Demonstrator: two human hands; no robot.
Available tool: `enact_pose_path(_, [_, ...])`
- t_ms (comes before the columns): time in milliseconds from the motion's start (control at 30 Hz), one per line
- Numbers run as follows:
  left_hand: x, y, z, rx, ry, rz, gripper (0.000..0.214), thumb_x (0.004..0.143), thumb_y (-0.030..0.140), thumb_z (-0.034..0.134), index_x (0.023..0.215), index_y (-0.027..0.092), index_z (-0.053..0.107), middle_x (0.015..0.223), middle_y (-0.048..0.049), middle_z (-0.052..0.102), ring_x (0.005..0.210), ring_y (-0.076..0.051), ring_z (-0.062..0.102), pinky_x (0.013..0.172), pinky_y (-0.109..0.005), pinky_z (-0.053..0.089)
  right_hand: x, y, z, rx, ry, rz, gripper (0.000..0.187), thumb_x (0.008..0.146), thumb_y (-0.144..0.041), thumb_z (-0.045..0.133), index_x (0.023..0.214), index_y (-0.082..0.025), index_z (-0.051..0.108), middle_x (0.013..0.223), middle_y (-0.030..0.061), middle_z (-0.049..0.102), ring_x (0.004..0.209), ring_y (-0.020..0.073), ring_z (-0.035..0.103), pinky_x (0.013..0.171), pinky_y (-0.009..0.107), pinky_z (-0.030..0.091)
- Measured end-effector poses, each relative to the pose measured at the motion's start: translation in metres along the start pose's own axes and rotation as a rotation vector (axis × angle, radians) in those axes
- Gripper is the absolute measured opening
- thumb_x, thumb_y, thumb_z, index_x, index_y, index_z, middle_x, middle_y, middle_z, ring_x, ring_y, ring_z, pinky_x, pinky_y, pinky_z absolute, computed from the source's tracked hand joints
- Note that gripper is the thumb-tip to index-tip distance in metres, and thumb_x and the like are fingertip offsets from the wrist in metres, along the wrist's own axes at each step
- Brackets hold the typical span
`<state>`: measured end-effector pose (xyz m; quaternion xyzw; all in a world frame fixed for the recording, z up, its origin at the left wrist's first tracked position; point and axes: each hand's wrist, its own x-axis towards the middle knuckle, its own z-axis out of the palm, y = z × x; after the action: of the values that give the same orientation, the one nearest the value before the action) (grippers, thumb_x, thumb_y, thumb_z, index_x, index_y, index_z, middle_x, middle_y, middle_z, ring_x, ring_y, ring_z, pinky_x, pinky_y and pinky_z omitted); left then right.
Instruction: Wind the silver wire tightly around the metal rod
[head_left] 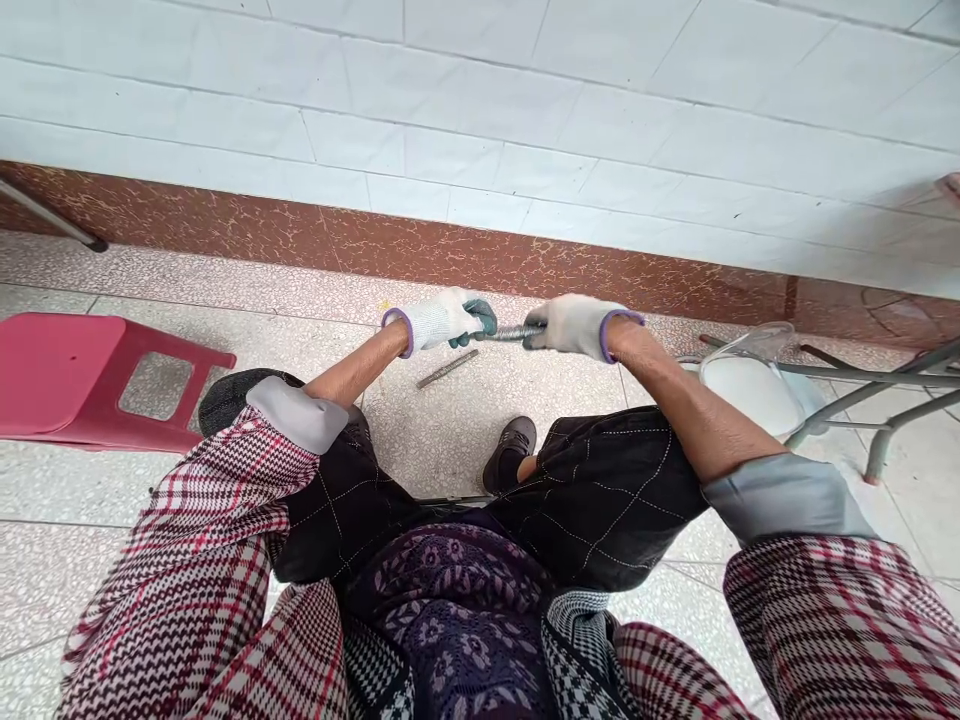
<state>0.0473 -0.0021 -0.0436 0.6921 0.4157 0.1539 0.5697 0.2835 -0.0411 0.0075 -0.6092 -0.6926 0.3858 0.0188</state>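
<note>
Both my hands wear white knit gloves with purple cuffs and dark fingertips. My left hand (442,320) and my right hand (574,325) are held out in front of my knees, each closed on one end of a short threaded metal rod (512,333) that spans the gap between them. A second metal rod (448,369) lies on the speckled tile floor just below my left hand. I am seated, with dark quilted trousers and one dark shoe (511,447) visible between my knees.
A red plastic stool (82,385) stands at the left. At the right, a clear plastic basin (750,385) sits under the grey metal legs (877,400) of a frame. A white tiled wall with a brown skirting (480,255) runs across ahead.
</note>
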Motion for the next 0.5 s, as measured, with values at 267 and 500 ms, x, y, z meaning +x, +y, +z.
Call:
enact_pose_path(267, [0.001, 0.004, 0.002, -0.097, -0.025, 0.024, 0.024, 0.091, 0.007, 0.065, 0.105, 0.014, 0.083, 0.095, -0.0075, 0.079, 0.059, -0.009, 0.06, 0.055, -0.022, 0.045, -0.015, -0.007, -0.027, 0.345, 0.447, -0.008, 0.024, 0.083, -0.032, 0.079, 0.096, -0.014, 0.073, 0.067, 0.0003, 0.057, 0.051, 0.011, 0.046, 0.04, 0.026, 0.039])
enact_pose_path(500, [0.002, 0.008, -0.008, -0.038, -0.028, 0.082, 0.018, 0.089, 0.009, 0.066, 0.095, 0.013, 0.082, 0.094, -0.0085, 0.078, 0.062, -0.011, 0.062, 0.057, -0.024, 0.046, -0.039, -0.022, -0.017, 0.362, -0.211, -0.139, 0.043, 0.069, -0.044, 0.09, 0.098, -0.014, 0.078, 0.066, -0.0003, 0.065, 0.048, 0.0103, 0.053, 0.039, 0.023, 0.04])
